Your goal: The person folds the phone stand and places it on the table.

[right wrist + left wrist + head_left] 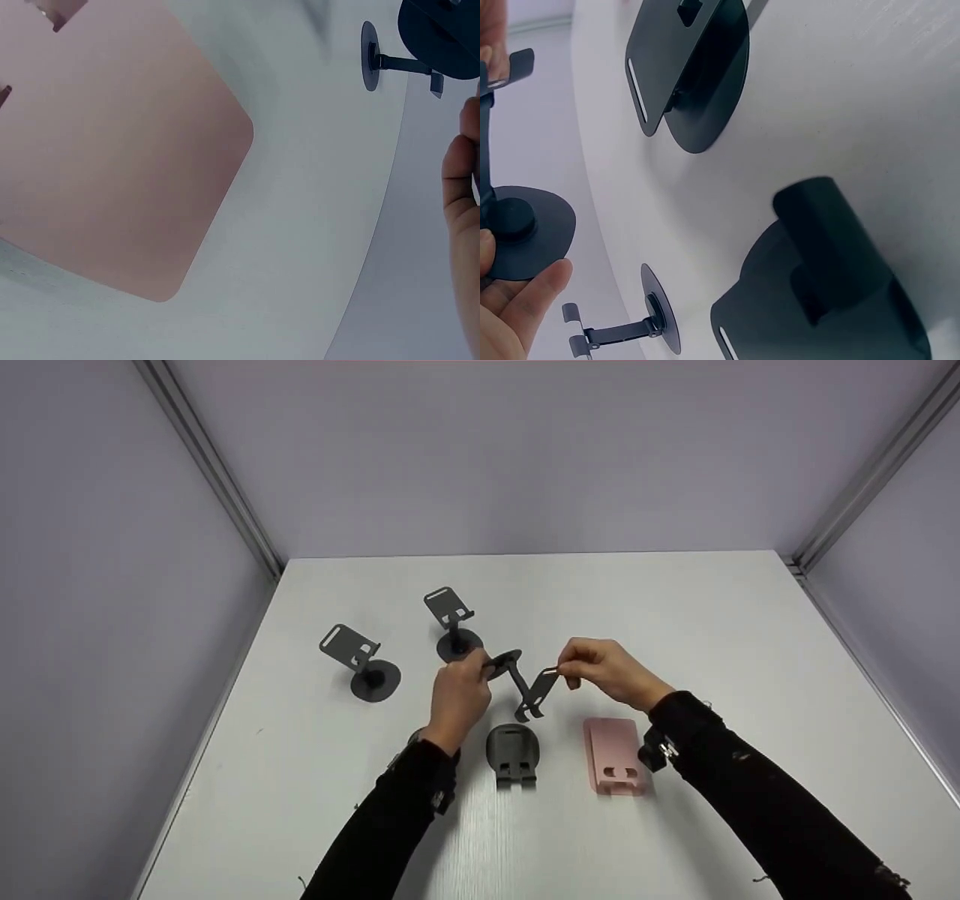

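Note:
A dark grey phone stand is held off the table between both hands, its arm unfolded and its plate tilted. My left hand grips the edge of the stand's round base, with the thumb on one face and fingers behind. At the other end, my right hand pinches the slotted top edge of the plate between thumb and fingers. Only part of the right hand appears in the right wrist view. Below the hands, a folded dark stand lies on the table.
Two more dark stands, one at the left and one further back, stand unfolded on the white table. A pink folded stand lies beneath the right forearm. Pale panels enclose the back and sides.

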`<state>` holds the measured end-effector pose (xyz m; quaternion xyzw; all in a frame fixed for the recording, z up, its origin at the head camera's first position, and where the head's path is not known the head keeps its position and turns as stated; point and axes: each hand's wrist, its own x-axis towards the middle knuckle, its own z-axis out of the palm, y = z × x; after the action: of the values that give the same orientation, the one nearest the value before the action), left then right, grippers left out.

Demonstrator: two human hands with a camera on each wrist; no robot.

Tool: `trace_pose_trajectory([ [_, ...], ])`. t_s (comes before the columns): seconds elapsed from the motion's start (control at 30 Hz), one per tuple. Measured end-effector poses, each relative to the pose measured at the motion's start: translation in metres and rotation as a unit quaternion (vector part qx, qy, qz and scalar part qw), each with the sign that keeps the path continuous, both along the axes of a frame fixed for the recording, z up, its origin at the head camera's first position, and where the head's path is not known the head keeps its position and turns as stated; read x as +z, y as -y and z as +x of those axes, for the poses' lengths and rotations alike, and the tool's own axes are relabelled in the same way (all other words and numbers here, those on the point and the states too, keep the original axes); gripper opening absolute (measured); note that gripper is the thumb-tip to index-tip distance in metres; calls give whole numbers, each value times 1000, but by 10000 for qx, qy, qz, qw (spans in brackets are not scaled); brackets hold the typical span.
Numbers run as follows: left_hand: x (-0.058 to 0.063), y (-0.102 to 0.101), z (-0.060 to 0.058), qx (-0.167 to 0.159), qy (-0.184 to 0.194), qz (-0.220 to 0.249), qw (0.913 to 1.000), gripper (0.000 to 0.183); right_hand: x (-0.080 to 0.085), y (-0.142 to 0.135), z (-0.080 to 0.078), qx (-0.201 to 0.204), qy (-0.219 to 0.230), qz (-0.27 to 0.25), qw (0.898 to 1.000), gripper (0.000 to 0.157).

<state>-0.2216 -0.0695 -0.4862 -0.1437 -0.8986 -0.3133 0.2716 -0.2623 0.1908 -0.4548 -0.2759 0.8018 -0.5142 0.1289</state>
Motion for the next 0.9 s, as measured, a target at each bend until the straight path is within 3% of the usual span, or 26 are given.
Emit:
trace_pose_trajectory([
  [0.4,-1,-4,1,-124,-340,-34,9993,14,-1,4,-2,-33,245,-81,9997,18],
  [0.9,1,-8,3,-358,-493,-101,9981,11,-5,10,-5,-28,741,-281,9969,17],
])
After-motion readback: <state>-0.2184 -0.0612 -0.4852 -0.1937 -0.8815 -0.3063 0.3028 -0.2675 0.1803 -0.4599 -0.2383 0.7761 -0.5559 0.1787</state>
